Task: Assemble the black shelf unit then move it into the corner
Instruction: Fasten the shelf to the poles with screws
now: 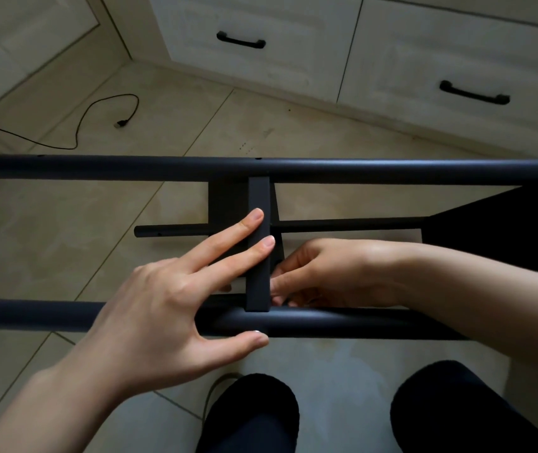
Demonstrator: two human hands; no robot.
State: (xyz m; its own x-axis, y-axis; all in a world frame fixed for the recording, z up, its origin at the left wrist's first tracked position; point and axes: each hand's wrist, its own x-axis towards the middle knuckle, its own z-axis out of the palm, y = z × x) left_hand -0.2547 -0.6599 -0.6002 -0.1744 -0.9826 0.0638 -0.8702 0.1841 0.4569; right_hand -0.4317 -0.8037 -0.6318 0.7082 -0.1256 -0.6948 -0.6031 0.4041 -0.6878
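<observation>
The black shelf unit lies on its side across the floor in front of me. Its far tube (391, 170) and near tube (342, 323) run left to right, joined by a flat black crossbar (258, 197). My left hand (163, 308) lies over the near tube, two straight fingers pressing on the crossbar and the thumb under the tube. My right hand (323, 273) reaches in from the right beside the crossbar, its fingers curled near the joint; what they hold is hidden. A dark shelf panel (506, 230) shows at the right.
White drawers with black handles (240, 40) stand at the back. A black cable (97, 116) lies on the tiled floor at the left. My knees in dark trousers (254, 416) are at the bottom edge.
</observation>
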